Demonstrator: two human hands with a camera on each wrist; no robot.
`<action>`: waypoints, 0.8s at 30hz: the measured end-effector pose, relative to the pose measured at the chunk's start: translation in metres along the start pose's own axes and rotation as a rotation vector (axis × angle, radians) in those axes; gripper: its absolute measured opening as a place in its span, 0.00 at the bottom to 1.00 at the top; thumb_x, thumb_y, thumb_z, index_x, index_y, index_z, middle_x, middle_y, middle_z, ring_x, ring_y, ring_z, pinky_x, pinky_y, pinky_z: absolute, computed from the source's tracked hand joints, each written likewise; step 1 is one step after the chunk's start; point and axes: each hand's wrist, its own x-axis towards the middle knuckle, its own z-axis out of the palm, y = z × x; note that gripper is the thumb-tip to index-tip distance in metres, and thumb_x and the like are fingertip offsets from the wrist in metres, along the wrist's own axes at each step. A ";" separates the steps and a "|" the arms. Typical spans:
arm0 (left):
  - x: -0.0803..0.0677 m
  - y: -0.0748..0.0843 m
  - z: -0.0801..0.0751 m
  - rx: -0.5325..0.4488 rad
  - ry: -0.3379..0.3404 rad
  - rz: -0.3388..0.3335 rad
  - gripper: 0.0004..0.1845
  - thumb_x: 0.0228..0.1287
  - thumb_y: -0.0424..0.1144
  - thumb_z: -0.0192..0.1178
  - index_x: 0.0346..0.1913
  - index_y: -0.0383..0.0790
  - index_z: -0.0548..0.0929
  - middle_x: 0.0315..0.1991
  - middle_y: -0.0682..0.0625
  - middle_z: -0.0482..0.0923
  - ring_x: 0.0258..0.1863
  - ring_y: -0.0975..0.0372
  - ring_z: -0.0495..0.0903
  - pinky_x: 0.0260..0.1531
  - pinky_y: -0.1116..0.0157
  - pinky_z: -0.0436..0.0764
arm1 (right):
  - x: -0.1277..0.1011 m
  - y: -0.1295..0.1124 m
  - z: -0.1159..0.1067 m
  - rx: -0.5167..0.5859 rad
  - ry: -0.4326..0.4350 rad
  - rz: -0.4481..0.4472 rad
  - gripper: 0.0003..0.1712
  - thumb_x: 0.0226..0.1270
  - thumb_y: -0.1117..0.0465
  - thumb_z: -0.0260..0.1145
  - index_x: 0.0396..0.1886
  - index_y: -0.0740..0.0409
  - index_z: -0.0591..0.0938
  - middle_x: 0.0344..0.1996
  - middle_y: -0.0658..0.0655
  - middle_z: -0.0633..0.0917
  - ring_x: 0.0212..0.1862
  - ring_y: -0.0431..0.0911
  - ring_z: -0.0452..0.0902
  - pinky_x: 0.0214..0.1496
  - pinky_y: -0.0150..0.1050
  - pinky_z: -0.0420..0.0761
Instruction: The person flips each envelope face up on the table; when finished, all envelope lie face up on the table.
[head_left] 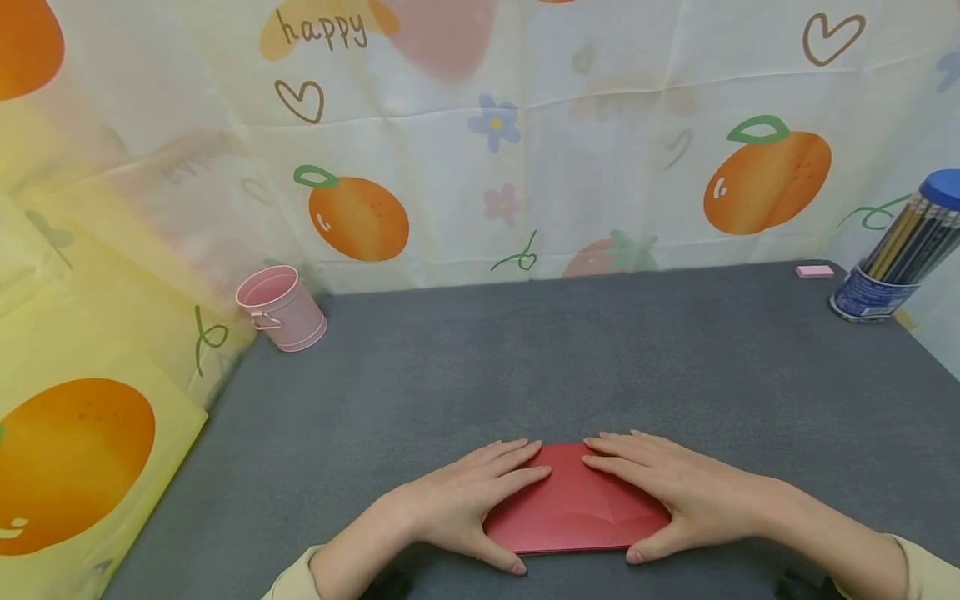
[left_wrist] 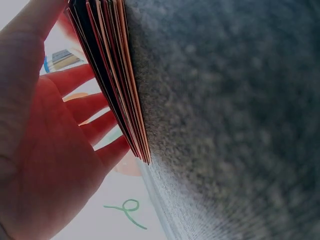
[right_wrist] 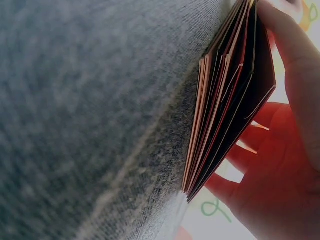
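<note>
Both palms flat on folded red paper (head_left: 573, 507), fingers straight & spread, thumbs hooked at near edge: left hand (head_left: 465, 500) on left end, right hand (head_left: 678, 492) on right end, fingertips nearly meeting over top middle. Pressing, not pinching. Paper lying on grey felt mat (head_left: 525, 358), close to near edge of mat, directly under palms.

Wrist views: many layers in stack (left_wrist: 112, 75), edges fanned & springing apart beside left palm (left_wrist: 45, 165); same at right end (right_wrist: 225, 115), top flap lifted off lower layers, right thumb (right_wrist: 295, 70) along its outer edge.

Risks, judged from this:
- Layers springy, so uneven press prob. lets stack shift, edges go out of line, crease lands crooked.
- Right-end flap gaping; any easing of palm there likely pops fold open.
- Felt soft under paper; hard push w/ thumbs at near edge could buckle or dent lower layers.
- Sideways slide of either hand could drag top sheet only, skewing it vs. rest.

Far beyond fingertips: pink bucket (head_left: 281, 307) to left, pencil tub (head_left: 896, 250) & pink eraser (head_left: 814, 271) to right, well apart from grip; no snag risk.
</note>
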 end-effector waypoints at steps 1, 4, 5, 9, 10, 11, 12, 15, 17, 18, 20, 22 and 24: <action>0.000 0.000 0.000 0.005 0.002 0.003 0.50 0.59 0.66 0.61 0.77 0.50 0.53 0.78 0.50 0.42 0.76 0.58 0.42 0.72 0.54 0.50 | 0.000 0.000 0.000 -0.004 0.002 -0.003 0.49 0.60 0.31 0.63 0.77 0.44 0.59 0.75 0.50 0.60 0.73 0.51 0.56 0.65 0.57 0.64; 0.000 -0.001 0.000 0.002 0.000 0.000 0.49 0.59 0.66 0.61 0.77 0.50 0.53 0.78 0.51 0.42 0.76 0.59 0.42 0.72 0.55 0.51 | 0.000 0.000 -0.001 -0.007 -0.001 -0.002 0.49 0.60 0.31 0.63 0.76 0.43 0.59 0.75 0.49 0.60 0.73 0.51 0.56 0.65 0.57 0.65; 0.000 -0.001 0.000 -0.003 -0.002 -0.003 0.49 0.59 0.66 0.61 0.77 0.51 0.53 0.78 0.51 0.42 0.76 0.59 0.42 0.72 0.54 0.51 | 0.001 0.000 -0.001 -0.007 -0.002 -0.002 0.49 0.60 0.31 0.63 0.76 0.43 0.59 0.75 0.49 0.60 0.73 0.51 0.56 0.65 0.58 0.65; 0.000 -0.002 -0.001 -0.032 -0.007 -0.016 0.48 0.60 0.66 0.60 0.77 0.52 0.54 0.78 0.52 0.43 0.76 0.59 0.43 0.71 0.53 0.52 | 0.001 0.001 -0.002 -0.001 -0.013 0.001 0.48 0.61 0.31 0.62 0.76 0.42 0.60 0.74 0.49 0.60 0.73 0.51 0.57 0.64 0.59 0.67; 0.000 -0.003 -0.001 -0.042 -0.008 -0.019 0.47 0.60 0.66 0.60 0.77 0.53 0.54 0.78 0.53 0.43 0.76 0.59 0.43 0.71 0.52 0.53 | 0.001 0.001 -0.002 0.001 -0.015 0.002 0.48 0.61 0.31 0.62 0.76 0.42 0.60 0.74 0.49 0.60 0.72 0.50 0.58 0.63 0.59 0.67; 0.000 -0.003 -0.001 -0.053 -0.010 -0.024 0.47 0.60 0.66 0.59 0.77 0.53 0.54 0.78 0.53 0.43 0.76 0.59 0.43 0.71 0.52 0.53 | 0.001 0.001 -0.003 0.004 -0.017 0.002 0.47 0.61 0.31 0.62 0.76 0.42 0.60 0.74 0.49 0.60 0.72 0.50 0.58 0.63 0.59 0.67; 0.000 -0.003 -0.001 -0.063 -0.011 -0.029 0.47 0.60 0.66 0.59 0.77 0.54 0.54 0.78 0.54 0.43 0.76 0.60 0.43 0.71 0.51 0.53 | 0.002 0.002 -0.003 0.004 -0.018 0.000 0.47 0.61 0.31 0.62 0.75 0.42 0.61 0.74 0.49 0.61 0.72 0.51 0.58 0.63 0.59 0.68; 0.000 -0.004 -0.002 -0.094 -0.013 -0.043 0.46 0.60 0.67 0.59 0.77 0.56 0.55 0.78 0.55 0.43 0.76 0.59 0.44 0.71 0.50 0.54 | 0.002 0.002 -0.005 0.020 -0.030 0.009 0.46 0.60 0.31 0.62 0.75 0.41 0.63 0.74 0.48 0.62 0.72 0.50 0.59 0.62 0.59 0.68; 0.000 -0.004 -0.003 -0.115 -0.013 -0.051 0.45 0.60 0.67 0.59 0.76 0.57 0.55 0.78 0.56 0.44 0.76 0.59 0.45 0.70 0.50 0.55 | 0.003 0.002 -0.006 0.041 -0.043 0.022 0.45 0.60 0.31 0.62 0.74 0.40 0.63 0.74 0.48 0.62 0.72 0.50 0.59 0.62 0.60 0.68; 0.000 -0.004 -0.003 -0.122 -0.011 -0.053 0.45 0.60 0.67 0.59 0.76 0.58 0.56 0.77 0.56 0.45 0.76 0.59 0.45 0.70 0.50 0.56 | 0.003 0.002 -0.007 0.053 -0.049 0.029 0.45 0.60 0.30 0.62 0.74 0.39 0.64 0.74 0.47 0.62 0.72 0.50 0.59 0.62 0.61 0.68; -0.001 -0.005 -0.004 -0.139 -0.007 -0.056 0.44 0.60 0.66 0.60 0.76 0.59 0.57 0.77 0.56 0.46 0.75 0.59 0.47 0.69 0.50 0.58 | 0.003 0.002 -0.009 0.079 -0.062 0.044 0.44 0.60 0.31 0.62 0.74 0.38 0.64 0.73 0.47 0.62 0.72 0.50 0.59 0.62 0.62 0.68; -0.001 -0.006 -0.005 -0.155 0.001 -0.055 0.42 0.60 0.65 0.60 0.75 0.59 0.60 0.77 0.55 0.48 0.75 0.59 0.48 0.68 0.51 0.59 | 0.004 0.003 -0.010 0.101 -0.068 0.052 0.42 0.61 0.31 0.62 0.73 0.37 0.65 0.73 0.46 0.63 0.72 0.50 0.59 0.61 0.62 0.68; -0.001 -0.006 -0.006 -0.177 0.011 -0.051 0.40 0.60 0.64 0.61 0.74 0.58 0.63 0.76 0.56 0.50 0.75 0.60 0.50 0.68 0.51 0.60 | 0.004 0.004 -0.012 0.122 -0.068 0.055 0.41 0.61 0.32 0.63 0.72 0.35 0.66 0.72 0.45 0.64 0.71 0.49 0.60 0.61 0.62 0.69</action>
